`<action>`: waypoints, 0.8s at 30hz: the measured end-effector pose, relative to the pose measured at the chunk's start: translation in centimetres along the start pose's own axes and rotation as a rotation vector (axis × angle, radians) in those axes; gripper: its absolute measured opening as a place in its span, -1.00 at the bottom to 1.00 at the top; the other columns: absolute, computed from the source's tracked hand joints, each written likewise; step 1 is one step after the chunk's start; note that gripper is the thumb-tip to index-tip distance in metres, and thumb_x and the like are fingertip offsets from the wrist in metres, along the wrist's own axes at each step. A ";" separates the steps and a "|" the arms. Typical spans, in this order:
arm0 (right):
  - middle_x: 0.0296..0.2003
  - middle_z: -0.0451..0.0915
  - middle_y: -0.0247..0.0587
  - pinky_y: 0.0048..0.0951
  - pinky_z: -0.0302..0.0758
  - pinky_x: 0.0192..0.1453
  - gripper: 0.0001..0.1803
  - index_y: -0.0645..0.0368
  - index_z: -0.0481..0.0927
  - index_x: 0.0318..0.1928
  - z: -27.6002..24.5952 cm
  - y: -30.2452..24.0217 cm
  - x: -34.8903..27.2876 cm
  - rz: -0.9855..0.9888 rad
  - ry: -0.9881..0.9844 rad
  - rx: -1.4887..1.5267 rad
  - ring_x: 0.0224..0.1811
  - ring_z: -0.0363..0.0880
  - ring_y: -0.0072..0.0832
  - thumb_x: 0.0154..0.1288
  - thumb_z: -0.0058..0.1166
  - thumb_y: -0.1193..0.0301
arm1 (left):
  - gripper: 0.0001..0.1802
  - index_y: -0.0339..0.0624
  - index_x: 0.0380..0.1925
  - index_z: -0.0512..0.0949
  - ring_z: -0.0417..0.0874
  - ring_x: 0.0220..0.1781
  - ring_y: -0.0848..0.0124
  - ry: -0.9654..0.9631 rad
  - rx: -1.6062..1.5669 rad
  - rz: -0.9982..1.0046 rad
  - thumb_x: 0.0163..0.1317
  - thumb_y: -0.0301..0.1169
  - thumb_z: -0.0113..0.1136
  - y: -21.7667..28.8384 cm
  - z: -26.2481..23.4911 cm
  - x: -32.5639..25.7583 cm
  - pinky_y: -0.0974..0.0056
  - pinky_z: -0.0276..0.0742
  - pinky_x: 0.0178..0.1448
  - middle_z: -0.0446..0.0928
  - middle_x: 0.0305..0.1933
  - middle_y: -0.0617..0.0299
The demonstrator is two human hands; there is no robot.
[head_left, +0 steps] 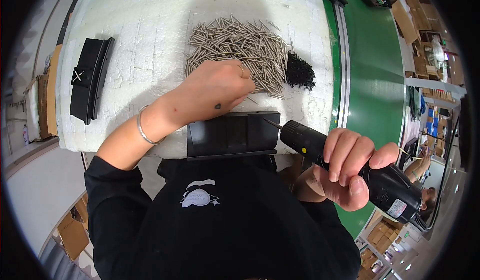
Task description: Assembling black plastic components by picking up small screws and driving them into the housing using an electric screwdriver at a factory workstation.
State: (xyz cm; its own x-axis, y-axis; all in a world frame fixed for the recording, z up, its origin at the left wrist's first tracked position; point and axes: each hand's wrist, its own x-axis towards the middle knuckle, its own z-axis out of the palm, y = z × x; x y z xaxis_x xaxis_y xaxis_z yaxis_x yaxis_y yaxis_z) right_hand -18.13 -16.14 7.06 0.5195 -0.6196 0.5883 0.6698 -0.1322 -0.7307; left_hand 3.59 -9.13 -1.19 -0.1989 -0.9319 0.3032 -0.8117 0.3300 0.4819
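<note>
Head view shows us our right hand wrapped tight around the black electric screwdriver, bit touching the black panel, while our left hand pinches into the screw pile, fingertips hidden.

A factory assembly station: foam-padded table, heap of loose metal pins under the left hand, electric screwdriver in the right hand, green conveyor belt beyond it, stacked cardboard boxes farther off.
</note>
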 end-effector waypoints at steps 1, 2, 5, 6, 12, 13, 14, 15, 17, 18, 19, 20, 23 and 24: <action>-0.64 0.39 -0.46 -0.51 0.35 -0.47 -0.65 0.07 0.25 -0.12 0.0 0.0 0.1 0.012 -0.020 -0.013 -0.68 0.39 -0.61 0.10 0.07 0.50 | -0.88 -0.14 -0.50 0.54 0.54 -0.28 0.27 -0.002 -0.002 0.004 0.01 -0.41 0.31 0.2 -0.1 0.0 0.22 0.52 -0.28 0.47 -0.45 0.26; -0.63 0.38 -0.49 -0.58 0.30 -0.44 -0.69 0.07 0.28 -0.13 -0.1 0.0 0.2 0.023 -0.040 -0.025 -0.64 0.37 -0.67 0.11 0.04 0.47 | -0.89 -0.14 -0.49 0.55 0.54 -0.27 0.27 -0.004 -0.016 -0.013 0.02 -0.41 0.30 0.4 -0.2 0.1 0.22 0.52 -0.28 0.47 -0.45 0.26; -0.62 0.38 -0.49 -0.59 0.29 -0.45 -0.69 0.06 0.28 -0.13 -0.1 0.2 0.2 0.022 -0.040 -0.018 -0.64 0.36 -0.67 0.11 0.04 0.46 | -0.90 -0.14 -0.50 0.55 0.53 -0.26 0.28 -0.006 -0.027 -0.047 0.03 -0.43 0.29 1.0 0.4 0.3 0.22 0.53 -0.29 0.46 -0.44 0.26; -0.62 0.38 -0.49 -0.59 0.29 -0.45 -0.69 0.06 0.28 -0.13 -0.2 0.2 0.1 0.021 -0.042 -0.019 -0.64 0.36 -0.67 0.11 0.04 0.46 | -0.91 -0.15 -0.51 0.55 0.53 -0.25 0.28 -0.008 -0.025 -0.064 0.04 -0.43 0.28 1.1 0.9 0.4 0.22 0.53 -0.29 0.46 -0.44 0.26; -0.63 0.41 -0.41 -0.43 0.39 -0.49 -0.59 0.06 0.22 -0.09 -0.5 0.3 -0.3 -0.019 0.003 0.042 -0.70 0.39 -0.54 0.08 0.09 0.54 | -0.93 -0.15 -0.54 0.55 0.53 -0.26 0.28 -0.059 0.149 -0.136 0.05 -0.46 0.25 2.0 2.3 0.7 0.21 0.54 -0.29 0.45 -0.43 0.26; -0.63 0.41 -0.41 -0.43 0.39 -0.48 -0.59 0.06 0.22 -0.09 -0.4 0.4 -0.4 -0.015 0.016 0.042 -0.69 0.40 -0.54 0.09 0.09 0.54 | -0.93 -0.15 -0.54 0.55 0.53 -0.26 0.28 -0.059 0.149 -0.138 0.05 -0.46 0.25 2.0 2.2 0.7 0.21 0.54 -0.29 0.45 -0.43 0.26; -0.63 0.41 -0.41 -0.43 0.39 -0.48 -0.59 0.06 0.22 -0.09 -0.4 0.5 -0.4 -0.011 0.029 0.043 -0.69 0.40 -0.54 0.09 0.09 0.54 | -0.92 -0.16 -0.55 0.54 0.52 -0.24 0.29 -0.058 0.159 -0.118 0.05 -0.47 0.24 2.1 1.9 0.8 0.22 0.54 -0.31 0.47 -0.40 0.26; -0.63 0.41 -0.41 -0.43 0.39 -0.48 -0.59 0.06 0.22 -0.09 -0.4 0.5 -0.4 -0.007 0.026 0.048 -0.69 0.40 -0.54 0.09 0.09 0.54 | -0.91 -0.17 -0.55 0.53 0.52 -0.23 0.30 -0.057 0.168 -0.100 0.06 -0.47 0.24 2.1 1.6 0.7 0.22 0.54 -0.33 0.49 -0.37 0.26; -0.63 0.41 -0.41 -0.42 0.40 -0.48 -0.59 0.06 0.22 -0.09 -0.5 0.2 -0.5 0.000 0.008 0.045 -0.68 0.41 -0.54 0.09 0.10 0.54 | -0.93 -0.18 -0.53 0.54 0.53 -0.26 0.29 0.077 0.099 -0.103 0.03 -0.49 0.26 2.5 0.5 0.3 0.23 0.52 -0.34 0.52 -0.36 0.26; -0.63 0.41 -0.41 -0.42 0.40 -0.48 -0.59 0.06 0.22 -0.09 -0.4 0.2 -0.5 0.005 0.010 0.049 -0.68 0.41 -0.54 0.09 0.10 0.54 | -0.91 -0.19 -0.51 0.54 0.53 -0.28 0.29 0.213 0.033 -0.106 0.00 -0.52 0.29 2.7 -0.1 -0.1 0.24 0.51 -0.36 0.55 -0.36 0.26; -0.63 0.42 -0.41 -0.42 0.41 -0.47 -0.59 0.07 0.22 -0.09 -0.4 0.2 -0.5 0.011 -0.009 0.060 -0.68 0.41 -0.54 0.10 0.10 0.55 | -0.91 -0.19 -0.51 0.54 0.53 -0.28 0.29 0.209 0.033 -0.111 0.00 -0.52 0.29 2.9 -0.7 -0.9 0.24 0.51 -0.36 0.55 -0.36 0.26; -0.62 0.42 -0.41 -0.41 0.41 -0.47 -0.59 0.07 0.22 -0.10 -0.3 0.3 -0.5 0.017 -0.028 0.070 -0.68 0.41 -0.54 0.10 0.11 0.56 | -0.88 -0.19 -0.48 0.56 0.53 -0.32 0.28 0.239 -0.015 -0.169 -0.05 -0.55 0.32 3.0 -1.4 -1.9 0.25 0.49 -0.36 0.56 -0.38 0.25; -0.61 0.43 -0.36 -0.40 0.41 -0.47 -0.60 0.08 0.23 -0.13 0.2 0.4 0.0 0.078 -0.116 0.066 -0.67 0.40 -0.51 0.08 0.11 0.61 | -0.84 -0.17 -0.47 0.60 0.54 -0.39 0.27 0.277 -0.116 -0.288 -0.11 -0.57 0.35 4.3 -1.8 -4.4 0.26 0.49 -0.38 0.56 -0.45 0.26; -0.61 0.43 -0.34 -0.39 0.41 -0.47 -0.61 0.09 0.24 -0.15 0.3 0.4 0.1 0.104 -0.158 0.058 -0.66 0.40 -0.49 0.07 0.11 0.63 | -0.85 -0.15 -0.48 0.62 0.56 -0.41 0.28 0.284 -0.170 -0.340 -0.11 -0.55 0.36 4.8 -1.7 -4.8 0.26 0.50 -0.40 0.54 -0.50 0.27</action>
State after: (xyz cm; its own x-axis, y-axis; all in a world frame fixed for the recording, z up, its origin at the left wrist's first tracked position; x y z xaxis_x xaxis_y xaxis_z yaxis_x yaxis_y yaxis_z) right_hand -17.62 -16.07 6.91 0.6615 -0.4979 0.5608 0.6349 -0.0261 -0.7721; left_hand 1.58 -2.84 1.03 0.2395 -0.9212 0.3066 -0.6988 0.0557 0.7132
